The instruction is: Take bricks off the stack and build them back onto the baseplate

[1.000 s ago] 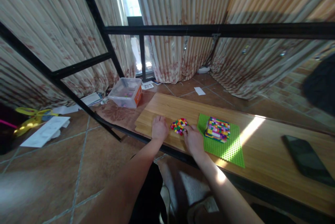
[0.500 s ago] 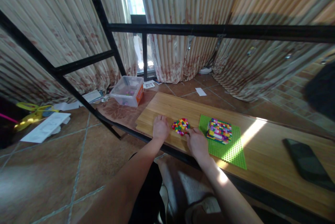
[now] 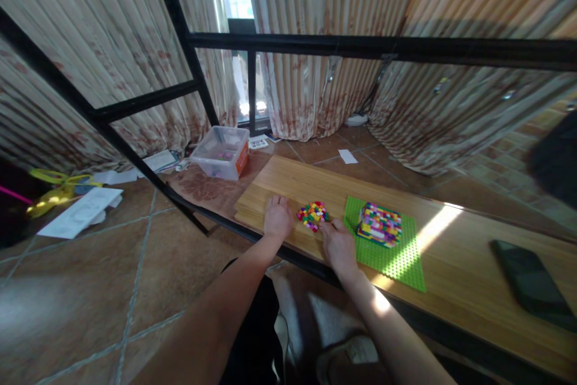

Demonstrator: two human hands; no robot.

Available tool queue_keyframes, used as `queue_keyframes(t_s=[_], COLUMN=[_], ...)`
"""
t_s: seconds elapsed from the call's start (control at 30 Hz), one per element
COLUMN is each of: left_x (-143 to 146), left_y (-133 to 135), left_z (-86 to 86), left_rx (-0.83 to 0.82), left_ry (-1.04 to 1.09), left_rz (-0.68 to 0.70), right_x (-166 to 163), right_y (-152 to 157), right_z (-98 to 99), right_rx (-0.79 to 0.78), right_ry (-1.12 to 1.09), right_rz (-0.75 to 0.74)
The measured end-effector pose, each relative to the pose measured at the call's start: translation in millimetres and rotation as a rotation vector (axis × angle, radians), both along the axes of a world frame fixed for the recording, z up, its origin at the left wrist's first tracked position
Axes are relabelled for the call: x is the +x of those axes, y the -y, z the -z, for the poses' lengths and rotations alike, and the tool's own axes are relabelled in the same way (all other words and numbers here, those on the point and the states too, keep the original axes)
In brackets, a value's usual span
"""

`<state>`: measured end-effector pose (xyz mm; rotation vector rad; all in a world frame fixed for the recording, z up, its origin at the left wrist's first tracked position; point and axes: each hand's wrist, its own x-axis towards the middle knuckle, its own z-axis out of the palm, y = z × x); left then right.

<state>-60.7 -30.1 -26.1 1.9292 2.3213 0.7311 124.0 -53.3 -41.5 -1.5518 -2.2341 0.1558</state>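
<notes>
The person sits at a wooden tabletop (image 3: 293,178) with both bare forearms stretched forward. The left hand (image 3: 276,217) rests on the wood, palm down, just left of a small heap of loose coloured bricks (image 3: 312,215). Its fingers (image 3: 276,202) lie loosely curled and hold nothing; they appear to stop just short of the heap, though contact cannot be ruled out at this size.

The right hand (image 3: 338,242) lies on the near right side of the same heap. Its fingertips (image 3: 325,226) reach into the heap's edge and touch the bricks. Whether they pinch a brick cannot be told: the parts are too small and the hand covers them.

The heap sits on bare wood between the two hands, near the front edge of the tabletop. Just to its right lies a green studded baseplate (image 3: 396,259), flat on the tabletop. On the far left part of the baseplate stands a low block built of multicoloured bricks (image 3: 381,224), apart from the right hand. A strip of sunlight crosses the baseplate's right side.

Further right on the tabletop, well apart from the hands, lies a dark phone (image 3: 525,281), face up. On the tiled floor beyond the tabletop's left end stands a clear plastic tub (image 3: 220,152) with an orange label.
</notes>
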Motion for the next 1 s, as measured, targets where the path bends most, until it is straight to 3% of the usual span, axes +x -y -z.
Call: queue_keyframes(t_s=[0.27,0.6,1.0], left_x=[-1,0,-2], left_y=[0,1,-1], left_z=[0.8,-0.7,2.6], left_rx=[0.002,-0.001,0.007], left_ry=[0.002,-0.015,-0.021], left_rz=[0.018,0.006,0.005], right_x=[1,-1,0], right_y=[-3,-3,-4], right_z=[-10.9,-25.2,-10.3], right_rx=[-0.055,-0.138,-0.067], right_ry=[-0.101,0.080,0.019], right_rz=[0.040,0.036,0.038])
